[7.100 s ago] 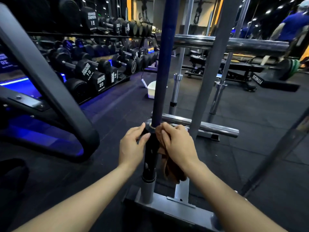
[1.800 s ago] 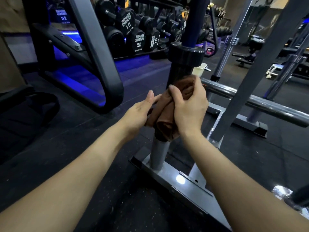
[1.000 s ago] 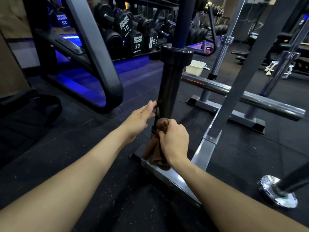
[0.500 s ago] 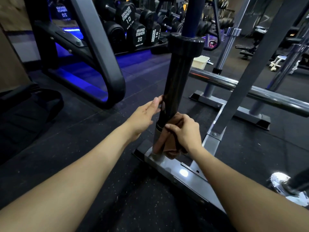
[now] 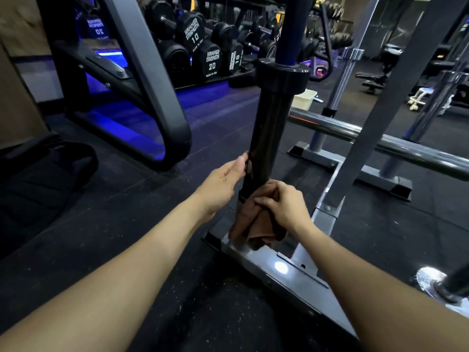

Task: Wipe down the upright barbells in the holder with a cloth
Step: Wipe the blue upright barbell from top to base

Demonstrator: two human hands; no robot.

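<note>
Two hands on one barbell (image 5: 270,128) | your left hand (image 5: 223,179) steadies its sleeve, fingers straight | your right hand (image 5: 284,207) clamps the cloth (image 5: 250,224) round its base for scrubbing, near the holder (image 5: 291,273)

Barbell (image 5: 269,128) shaft cut off by top edge; cloth (image 5: 256,227) and right hand (image 5: 281,207) hide its foot in the holder (image 5: 291,273); left hand (image 5: 223,181) fingertips hidden behind sleeve.
</note>
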